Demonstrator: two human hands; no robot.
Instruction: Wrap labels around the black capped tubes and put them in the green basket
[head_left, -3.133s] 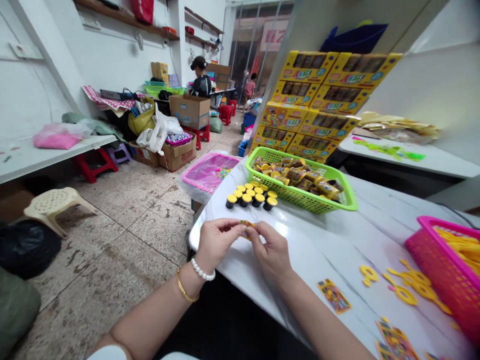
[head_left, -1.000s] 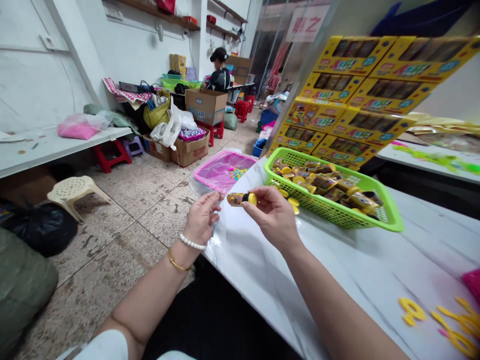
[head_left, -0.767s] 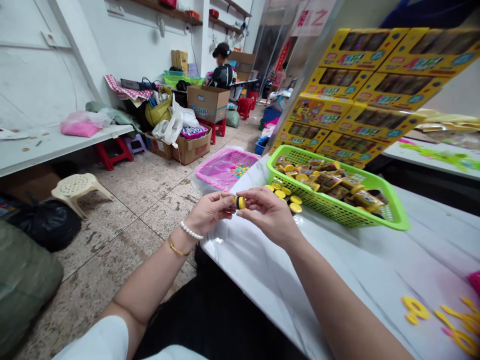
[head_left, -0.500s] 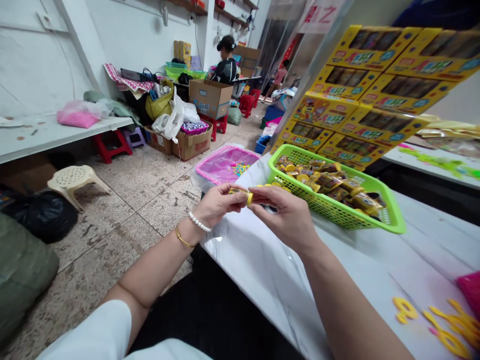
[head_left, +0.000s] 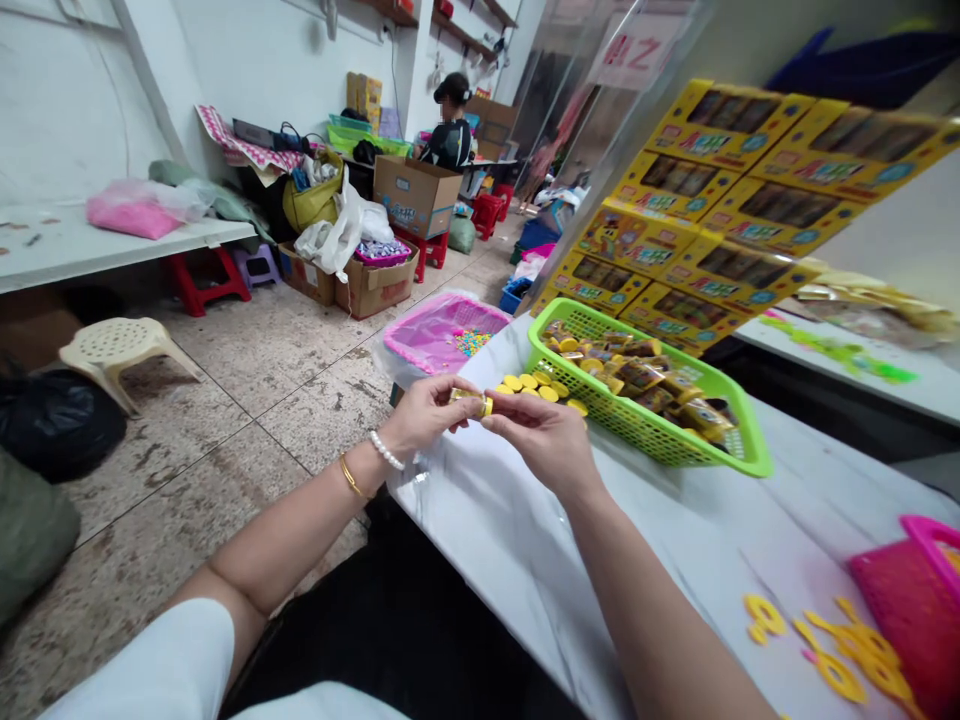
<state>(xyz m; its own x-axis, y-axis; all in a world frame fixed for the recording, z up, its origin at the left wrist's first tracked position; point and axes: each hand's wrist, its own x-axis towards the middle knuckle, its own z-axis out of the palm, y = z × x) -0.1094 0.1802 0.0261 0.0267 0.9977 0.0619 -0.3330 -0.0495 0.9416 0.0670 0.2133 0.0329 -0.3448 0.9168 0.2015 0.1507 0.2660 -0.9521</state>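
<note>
Both my hands meet over the near left corner of the white table (head_left: 675, 540). My left hand (head_left: 424, 415) and my right hand (head_left: 536, 435) pinch a small labelled tube with a yellow cap (head_left: 474, 401) between their fingertips. Just beyond them, several yellow-capped black tubes (head_left: 536, 384) stand upright on the table. Behind those sits a green basket (head_left: 739, 460) filled with wrapped tubes.
A pink tray of coloured beads (head_left: 442, 335) stands left of the table's far corner. Yellow display boxes (head_left: 720, 220) are stacked behind the basket. A pink basket (head_left: 911, 600) and yellow plastic pieces (head_left: 825, 640) lie at the right. A person (head_left: 450, 135) sits far back; a white stool (head_left: 116, 345) stands on the floor.
A second ago my right hand held the tube out alone; my left hand has since joined it and both now pinch the tube. The view has shifted slightly right.
</note>
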